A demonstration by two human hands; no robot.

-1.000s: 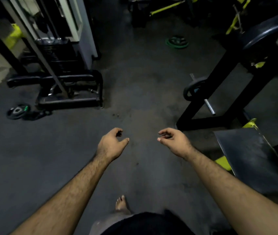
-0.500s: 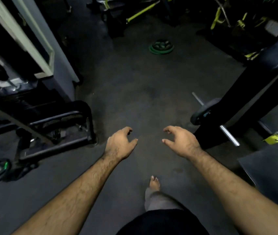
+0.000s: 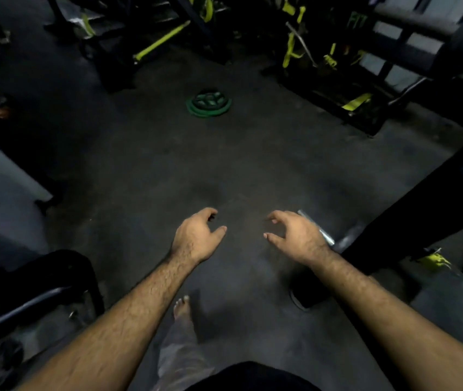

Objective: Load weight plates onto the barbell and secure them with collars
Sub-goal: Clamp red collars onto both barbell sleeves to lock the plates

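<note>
Ahead, on the dark rubber gym floor (image 3: 128,153), a stack of green-rimmed round weight plates (image 3: 208,103) lies flat, well beyond the empty left hand (image 3: 196,235) and right hand (image 3: 295,235), both with fingers loosely curled and apart.

I see two hands: my left hand (image 3: 196,235) and my right hand (image 3: 298,238), and both hold nothing. I see one bare foot (image 3: 182,309) on the floor (image 3: 145,165). There is one pile of green weight plates (image 3: 208,103); how many are in it I cannot tell. One shiny metal bar (image 3: 325,235) pokes out beside my right hand.
</note>
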